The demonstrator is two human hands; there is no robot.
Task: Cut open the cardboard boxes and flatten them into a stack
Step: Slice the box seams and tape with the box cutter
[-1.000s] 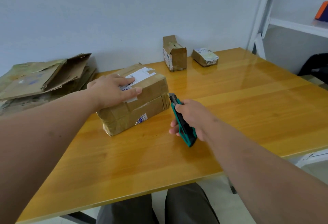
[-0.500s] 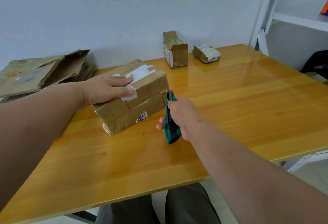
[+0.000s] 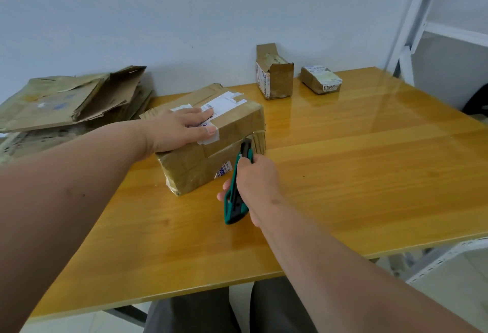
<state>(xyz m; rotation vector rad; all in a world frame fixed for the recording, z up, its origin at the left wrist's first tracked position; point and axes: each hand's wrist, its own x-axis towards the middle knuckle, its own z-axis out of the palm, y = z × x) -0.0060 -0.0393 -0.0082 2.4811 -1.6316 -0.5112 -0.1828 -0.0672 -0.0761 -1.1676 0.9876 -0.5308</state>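
Observation:
A taped brown cardboard box [image 3: 239,121] with a white label lies on the wooden table [image 3: 356,174]. My left hand [image 3: 182,129] presses flat on the box's top with straight fingers. My right hand [image 3: 254,187] grips a green utility knife [image 3: 236,195], whose tip points at the seam on the box's near side. A stack of flattened cardboard [image 3: 68,103] lies at the table's left end against the wall.
Two small boxes stand at the back by the wall: an upright opened one [image 3: 274,76] and a low one [image 3: 320,83]. A white metal shelf frame [image 3: 412,29] rises at the right. My legs show under the table's near edge.
My right hand has brought the knife left and forward until its tip meets the box's near side. My left hand has flattened on the box's top.

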